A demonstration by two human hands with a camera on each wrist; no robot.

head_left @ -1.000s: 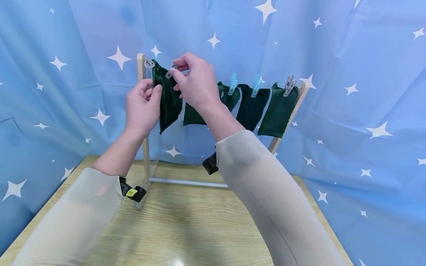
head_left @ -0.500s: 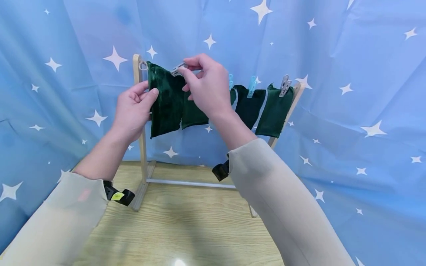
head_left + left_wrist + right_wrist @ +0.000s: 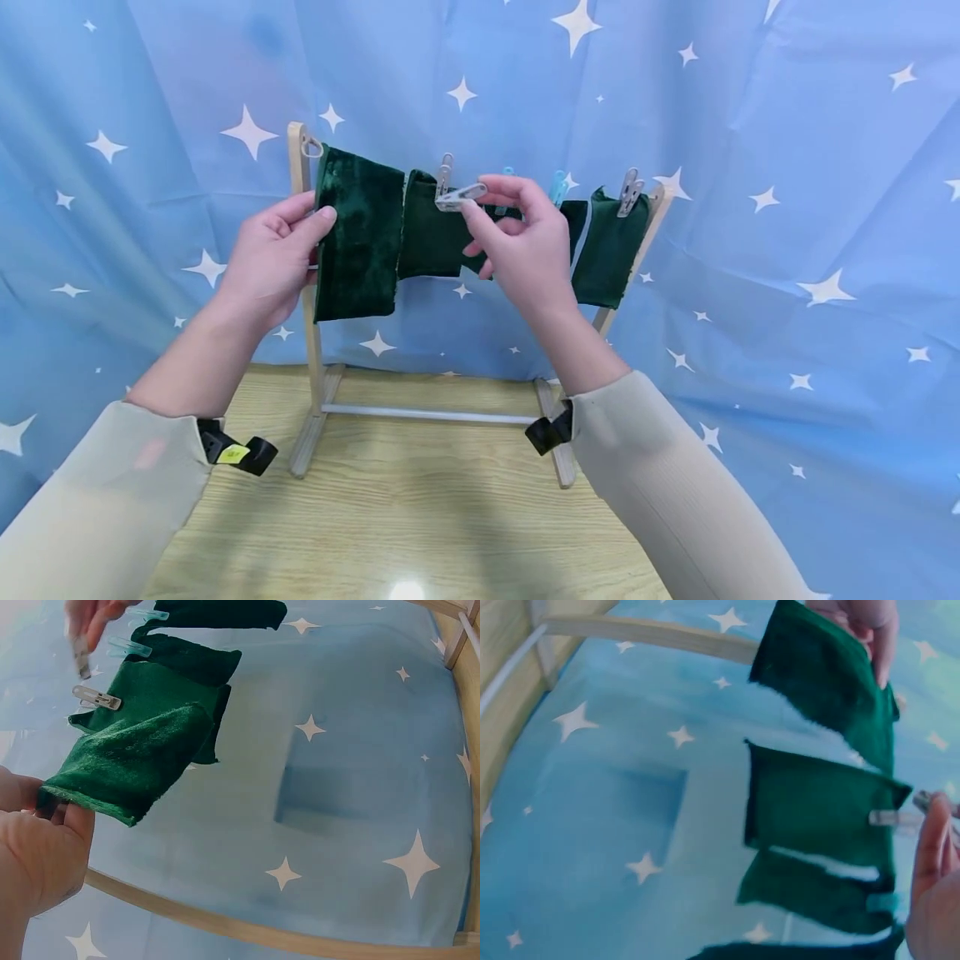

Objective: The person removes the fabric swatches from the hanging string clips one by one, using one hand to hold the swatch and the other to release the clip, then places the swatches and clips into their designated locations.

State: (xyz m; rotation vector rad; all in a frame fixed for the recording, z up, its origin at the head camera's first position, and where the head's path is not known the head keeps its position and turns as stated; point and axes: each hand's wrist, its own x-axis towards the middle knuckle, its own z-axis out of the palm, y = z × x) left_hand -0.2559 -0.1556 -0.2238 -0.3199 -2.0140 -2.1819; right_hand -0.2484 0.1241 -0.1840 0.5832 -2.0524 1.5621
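My left hand pinches the left edge of a dark green velvety cloth, thumb in front; the cloth hangs down at the left end of the rack. To its right, my right hand pinches a clear grey clothespin between thumb and fingers, apart from that cloth. Behind the clothespin hangs another green cloth with its own clear clothespin on its top edge. In the left wrist view the held cloth has no clothespin on its visible part.
A small wooden drying rack has a left post with a cord loop and a white lower bar. Farther right hang more green cloths, one under a grey clothespin, others under blue clothespins. A starry blue curtain hangs behind.
My right hand has drawn the clothespin off the held cloth's top edge and moved right with it. My left hand keeps its grip and has shifted slightly left; the cloth has spread flat.
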